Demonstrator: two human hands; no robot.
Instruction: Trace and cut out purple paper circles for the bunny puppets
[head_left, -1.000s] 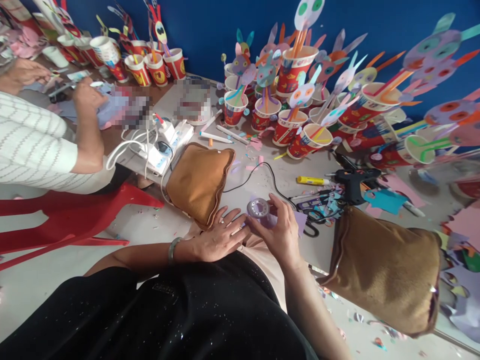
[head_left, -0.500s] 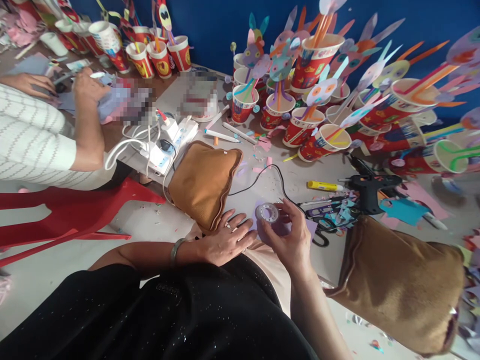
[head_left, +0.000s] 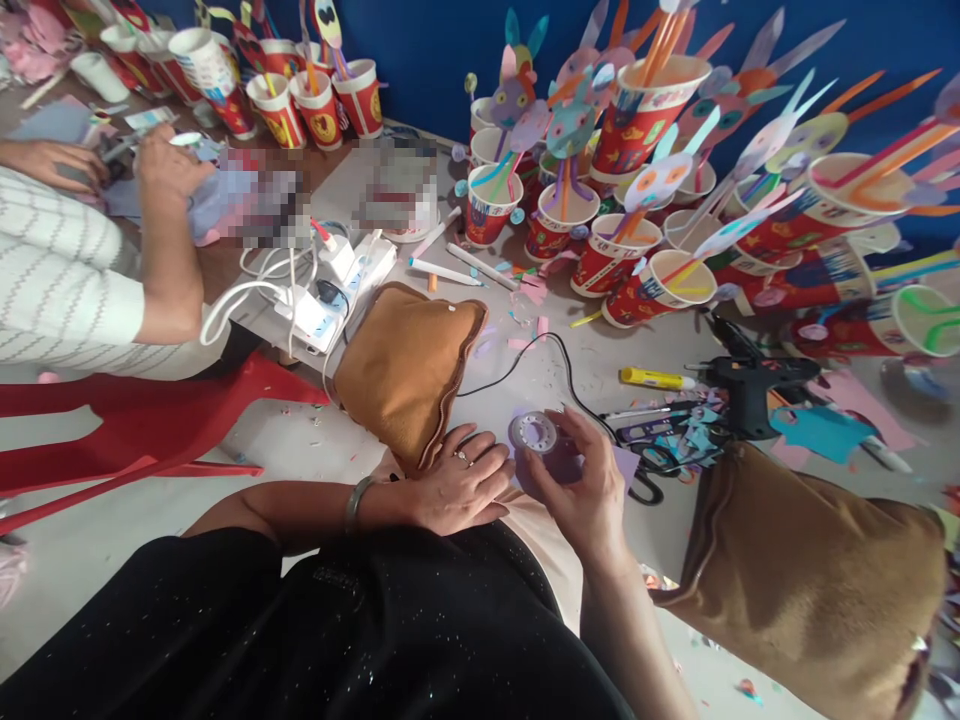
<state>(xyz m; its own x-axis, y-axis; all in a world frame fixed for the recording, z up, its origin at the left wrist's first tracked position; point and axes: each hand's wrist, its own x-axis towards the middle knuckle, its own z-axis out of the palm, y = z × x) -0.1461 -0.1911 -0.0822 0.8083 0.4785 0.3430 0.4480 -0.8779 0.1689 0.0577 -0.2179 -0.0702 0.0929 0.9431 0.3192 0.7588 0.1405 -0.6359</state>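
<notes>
The person's right hand (head_left: 589,485) pinched a small clear ring (head_left: 517,432), like a tape roll, between thumb and fingers, over purple paper (head_left: 624,468) near the front edge of the table (head_left: 510,390). The left hand (head_left: 461,475) lay palm down just left of the paper, fingers extended and unclenched; anything beneath it could not be seen. An orange cushion (head_left: 409,365) bounded the left side, close against that hand. On the right, scissors (head_left: 661,458) sat just beside the paper, and a brown cushion (head_left: 817,590) jutted past the table edge. Ahead, a strip dotted with scraps (head_left: 541,328) and crossed by a black cable (head_left: 568,370) reached back to crowded paper cups (head_left: 596,265).
</notes>
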